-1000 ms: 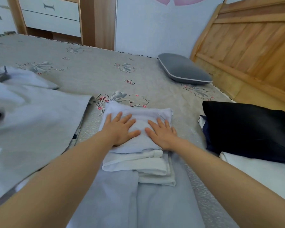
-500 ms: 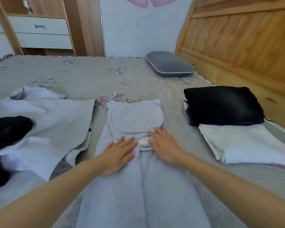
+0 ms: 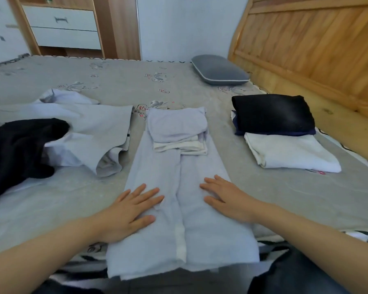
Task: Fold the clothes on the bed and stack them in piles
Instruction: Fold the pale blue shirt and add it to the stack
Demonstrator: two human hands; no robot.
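Garment: pale blue garment [image 3: 179, 219] lay flat on the bed [image 3: 94, 81], far end folded into a bundle.
Grip: left hand [image 3: 129, 211] and right hand [image 3: 225, 198] rested flat on it, fingers straight, holding nothing.
Handling: judged light, limp, crease-prone.
Hold: likely the near hem corners.

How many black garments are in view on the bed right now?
2. One folded black garment sits to the right near the headboard, resting partly on a folded white one. One unfolded black garment lies crumpled at the left edge. Others may be out of view.
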